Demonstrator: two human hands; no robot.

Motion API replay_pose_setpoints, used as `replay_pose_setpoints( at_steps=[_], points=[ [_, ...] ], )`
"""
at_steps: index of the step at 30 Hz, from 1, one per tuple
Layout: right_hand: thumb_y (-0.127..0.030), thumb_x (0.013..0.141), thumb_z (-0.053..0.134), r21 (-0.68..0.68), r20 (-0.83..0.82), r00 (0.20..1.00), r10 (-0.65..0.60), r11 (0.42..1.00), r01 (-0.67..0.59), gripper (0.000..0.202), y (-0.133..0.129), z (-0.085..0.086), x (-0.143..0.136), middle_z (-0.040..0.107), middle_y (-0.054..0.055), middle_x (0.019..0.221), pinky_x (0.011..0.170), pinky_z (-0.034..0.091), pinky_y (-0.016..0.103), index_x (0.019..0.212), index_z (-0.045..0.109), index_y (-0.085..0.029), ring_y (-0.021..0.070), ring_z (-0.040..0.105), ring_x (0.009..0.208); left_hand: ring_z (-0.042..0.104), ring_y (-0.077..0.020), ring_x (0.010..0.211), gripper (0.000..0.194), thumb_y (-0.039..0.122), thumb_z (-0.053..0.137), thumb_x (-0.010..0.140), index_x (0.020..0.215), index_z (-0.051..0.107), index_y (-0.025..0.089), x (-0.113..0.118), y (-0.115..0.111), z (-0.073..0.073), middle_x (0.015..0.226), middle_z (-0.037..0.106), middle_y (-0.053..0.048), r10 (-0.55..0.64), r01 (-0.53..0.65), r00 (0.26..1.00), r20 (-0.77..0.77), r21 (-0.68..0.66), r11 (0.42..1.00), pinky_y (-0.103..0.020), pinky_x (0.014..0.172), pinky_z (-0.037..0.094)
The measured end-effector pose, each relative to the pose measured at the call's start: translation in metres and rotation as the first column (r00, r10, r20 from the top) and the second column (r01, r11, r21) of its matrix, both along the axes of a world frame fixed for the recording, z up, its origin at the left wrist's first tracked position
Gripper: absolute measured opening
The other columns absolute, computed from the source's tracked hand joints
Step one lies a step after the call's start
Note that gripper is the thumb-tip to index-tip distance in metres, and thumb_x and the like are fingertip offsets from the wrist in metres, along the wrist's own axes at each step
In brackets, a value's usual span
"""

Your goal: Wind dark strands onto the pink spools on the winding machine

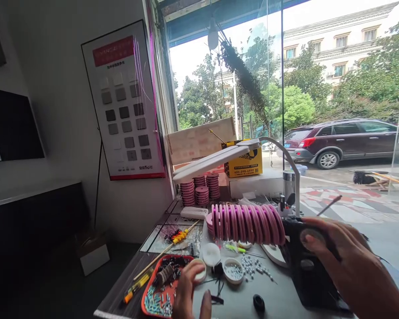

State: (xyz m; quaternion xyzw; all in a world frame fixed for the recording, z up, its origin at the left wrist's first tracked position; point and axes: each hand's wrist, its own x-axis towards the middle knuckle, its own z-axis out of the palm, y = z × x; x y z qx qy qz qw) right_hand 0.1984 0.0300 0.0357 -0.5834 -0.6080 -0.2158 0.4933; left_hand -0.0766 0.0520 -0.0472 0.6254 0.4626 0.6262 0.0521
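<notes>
A black winding machine (307, 266) stands at the right of the table, carrying a row of pink discs (246, 225) side by side on a horizontal shaft, with shiny magenta line between them. My right hand (347, 257) grips the machine's top, thumb against its round front knob. My left hand (188, 292) is low in the view, thumb and fingers apart, holding nothing. It is beside an orange-red tray (146, 290) of small metal and dark parts. A round white dish (233, 271) holds small grey beads, and loose beads (252, 266) lie next to it.
A white lamp (216, 161) arches over the discs. Stacks of pink spools (188, 193) and a yellow box (244, 163) stand behind. A thin stick with yellow floats (180, 237) lies left. A black ring (258, 303) sits in front. Beyond the window is a parked car (342, 139).
</notes>
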Motion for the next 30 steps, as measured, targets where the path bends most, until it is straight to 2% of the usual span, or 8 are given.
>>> replay_pose_setpoints(
  at_steps=[2, 4, 7, 12, 21, 26, 28, 30],
  points=[
    [-0.039, 0.083, 0.029, -0.227, -0.058, 0.997, 0.053, 0.972, -0.065, 0.041, 0.008, 0.028, -0.014, 0.065, 0.010, 0.095, 0.075, 0.047, 0.040, 0.109, 0.054, -0.017, 0.0256, 0.060, 0.091, 0.052, -0.0242, 0.105, 0.040, 0.027, 0.044, 0.079, 0.119, 0.047, 0.024, 0.006, 0.006, 0.032, 0.119, 0.053, -0.008, -0.136, 0.153, 0.983, 0.125, -0.142, 0.978, -0.039, 0.089, 0.040],
    [-0.034, 0.082, 0.025, -0.405, -0.106, 0.990, 0.096, 0.905, -0.131, 0.047, 0.014, 0.042, -0.027, 0.064, 0.012, 0.102, 0.077, 0.047, 0.040, 0.117, 0.049, -0.014, 0.0258, 0.061, 0.093, 0.040, -0.0242, 0.121, 0.051, 0.021, 0.046, 0.075, 0.126, 0.041, 0.023, 0.018, 0.018, 0.059, 0.131, 0.045, -0.007, -0.304, 0.348, 0.928, 0.215, -0.210, 0.914, -0.039, 0.100, 0.031],
    [-0.028, 0.081, 0.023, -0.512, -0.108, 0.992, 0.068, 0.851, -0.114, 0.050, 0.018, 0.051, -0.038, 0.061, 0.015, 0.113, 0.082, 0.044, 0.041, 0.122, 0.045, -0.011, 0.0283, 0.057, 0.103, 0.040, -0.0231, 0.122, 0.069, 0.012, 0.047, 0.067, 0.134, 0.030, 0.022, 0.034, 0.034, 0.077, 0.132, 0.045, -0.006, -0.534, 0.602, 0.791, 0.297, -0.222, 0.767, -0.037, 0.103, 0.029],
    [-0.022, 0.084, 0.025, -0.600, -0.097, 0.993, 0.075, 0.791, -0.118, 0.044, 0.020, 0.065, -0.040, 0.061, 0.013, 0.112, 0.085, 0.040, 0.038, 0.122, 0.045, -0.012, 0.0281, 0.056, 0.104, 0.043, -0.0233, 0.119, 0.070, 0.010, 0.046, 0.066, 0.133, 0.032, 0.023, 0.036, 0.036, 0.074, 0.130, 0.046, -0.007, -0.527, 0.598, 0.795, 0.301, -0.236, 0.766, -0.038, 0.101, 0.029],
    [-0.014, 0.081, 0.031, -0.570, -0.056, 0.993, 0.102, 0.813, -0.115, 0.036, 0.027, 0.081, -0.046, 0.066, 0.013, 0.093, 0.078, 0.041, 0.037, 0.107, 0.056, -0.012, 0.0285, 0.060, 0.092, 0.042, -0.0221, 0.118, 0.067, 0.014, 0.049, 0.067, 0.131, 0.031, 0.022, 0.024, 0.038, 0.081, 0.128, 0.046, -0.007, -0.518, 0.600, 0.793, 0.319, -0.271, 0.753, -0.036, 0.101, 0.028],
    [-0.028, 0.083, 0.031, -0.358, -0.066, 0.991, 0.113, 0.925, -0.129, 0.038, 0.023, 0.070, -0.025, 0.063, 0.013, 0.097, 0.074, 0.045, 0.038, 0.108, 0.055, -0.013, 0.0257, 0.060, 0.085, 0.037, -0.0237, 0.123, 0.066, 0.016, 0.048, 0.067, 0.130, 0.032, 0.022, 0.021, 0.044, 0.075, 0.131, 0.043, -0.008, -0.494, 0.563, 0.822, 0.284, -0.275, 0.780, -0.039, 0.101, 0.025],
    [-0.030, 0.082, 0.033, -0.337, -0.069, 0.988, 0.138, 0.929, -0.153, 0.036, 0.019, 0.061, -0.021, 0.063, 0.010, 0.091, 0.068, 0.047, 0.036, 0.106, 0.056, -0.016, 0.0228, 0.061, 0.074, 0.036, -0.0244, 0.123, 0.065, 0.018, 0.049, 0.068, 0.130, 0.032, 0.022, 0.020, 0.045, 0.072, 0.132, 0.043, -0.009, -0.487, 0.556, 0.827, 0.281, -0.280, 0.782, -0.040, 0.100, 0.025],
    [-0.029, 0.081, 0.037, -0.343, -0.031, 0.978, 0.205, 0.917, -0.203, 0.034, 0.017, 0.053, -0.021, 0.062, 0.009, 0.100, 0.071, 0.048, 0.036, 0.108, 0.056, -0.019, 0.0217, 0.061, 0.078, 0.037, -0.0249, 0.123, 0.064, 0.020, 0.049, 0.069, 0.130, 0.032, 0.021, 0.020, 0.044, 0.071, 0.131, 0.042, -0.010, -0.478, 0.546, 0.834, 0.275, -0.291, 0.786, -0.040, 0.100, 0.026]
  ],
)
